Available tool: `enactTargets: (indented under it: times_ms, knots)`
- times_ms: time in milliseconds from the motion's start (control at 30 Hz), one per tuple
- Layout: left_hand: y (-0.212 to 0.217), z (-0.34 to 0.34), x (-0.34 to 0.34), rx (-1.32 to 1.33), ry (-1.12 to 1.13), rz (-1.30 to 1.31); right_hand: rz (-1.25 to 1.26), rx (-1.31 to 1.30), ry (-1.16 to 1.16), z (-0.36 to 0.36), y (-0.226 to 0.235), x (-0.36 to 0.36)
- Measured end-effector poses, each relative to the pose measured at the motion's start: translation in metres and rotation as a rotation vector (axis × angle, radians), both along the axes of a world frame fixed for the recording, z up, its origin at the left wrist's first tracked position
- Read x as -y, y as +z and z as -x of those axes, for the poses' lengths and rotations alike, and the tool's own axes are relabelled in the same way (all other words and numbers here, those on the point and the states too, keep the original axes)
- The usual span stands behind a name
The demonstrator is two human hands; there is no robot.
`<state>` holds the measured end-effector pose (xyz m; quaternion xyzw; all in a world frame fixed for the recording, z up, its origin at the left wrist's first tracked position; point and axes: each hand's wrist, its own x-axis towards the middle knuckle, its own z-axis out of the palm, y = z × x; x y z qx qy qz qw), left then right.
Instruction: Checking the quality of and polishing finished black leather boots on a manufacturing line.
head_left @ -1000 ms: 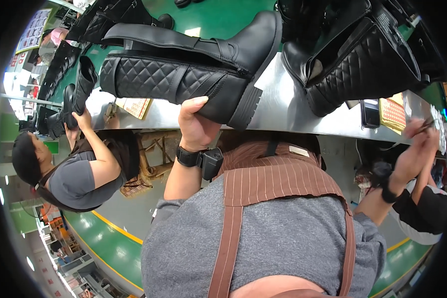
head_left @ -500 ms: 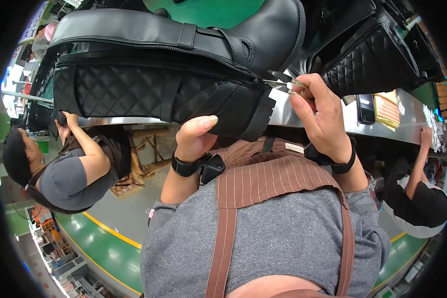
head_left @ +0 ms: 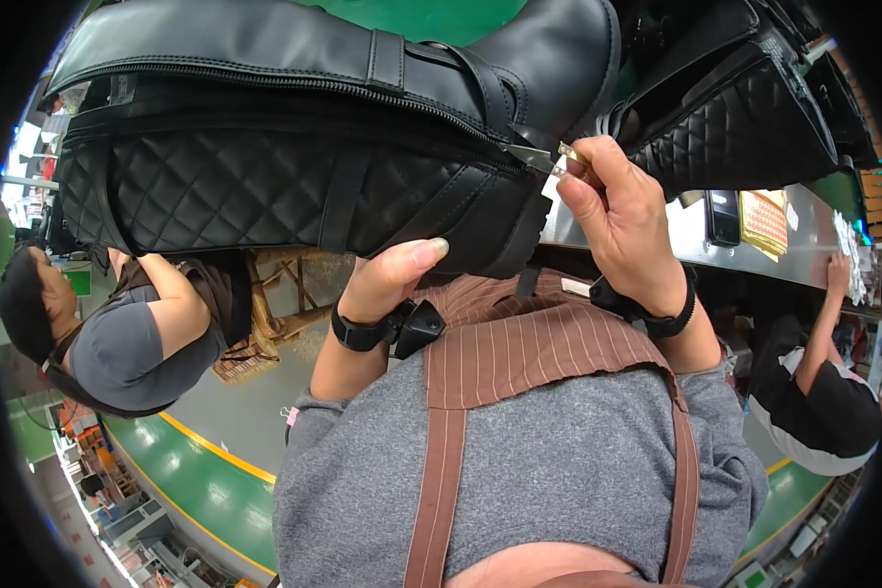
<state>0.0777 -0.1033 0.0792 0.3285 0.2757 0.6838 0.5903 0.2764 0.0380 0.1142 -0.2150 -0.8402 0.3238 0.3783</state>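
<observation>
- While the left hand (head_left: 387, 279), at lower centre, has its thumb laid along the heel end, its fingers are hidden behind, so how far they are curled cannot be told; it has hold of 1 tall black leather-look boot with a quilted shaft (head_left: 216, 196).
- Boot position: on its side across the upper left and upper centre of the frame, shaft end to the left, toe to the upper right.
- Boot condition: the long black zip (head_left: 294, 86) is undone, its 2 sides apart along the shaft.
- Right hand (head_left: 617, 211), right of centre: nearly closed, thumb and forefinger pinching 1 pair of small metal snips with pointed blades (head_left: 531, 157).
- Snips: blades slightly parted, tips at the heel end of the zip; contact cannot be confirmed.
- Upper right: 1 second black quilted boot (head_left: 715, 122), beside a black rectangular phone-like device (head_left: 722, 216) and yellow sheets with red print (head_left: 764, 220) on a shiny silver metal table (head_left: 815, 233).
- Left and right edges: 2 co-workers, 1 in a grey top (head_left: 132, 343), 1 in a black-and-white top (head_left: 818, 402).
</observation>
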Motion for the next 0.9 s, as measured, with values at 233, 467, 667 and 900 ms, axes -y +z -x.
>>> enactTargets:
  times_ms: [233,467,667,900]
  knots:
    - [-0.006,0.004,-0.001,0.125,-0.144,-0.047,-0.003,-0.109,0.022,-0.004,-0.005,-0.002]
    - [-0.004,0.003,-0.006,0.148,-0.192,0.019,-0.009,-0.029,-0.005,-0.01,-0.005,-0.004]
    - [0.003,-0.004,-0.006,-0.167,0.117,0.036,-0.085,-0.024,0.017,-0.004,-0.002,-0.004]
    - [0.006,-0.004,-0.009,-0.155,0.089,0.081,-0.089,-0.017,0.03,-0.004,-0.007,-0.008]
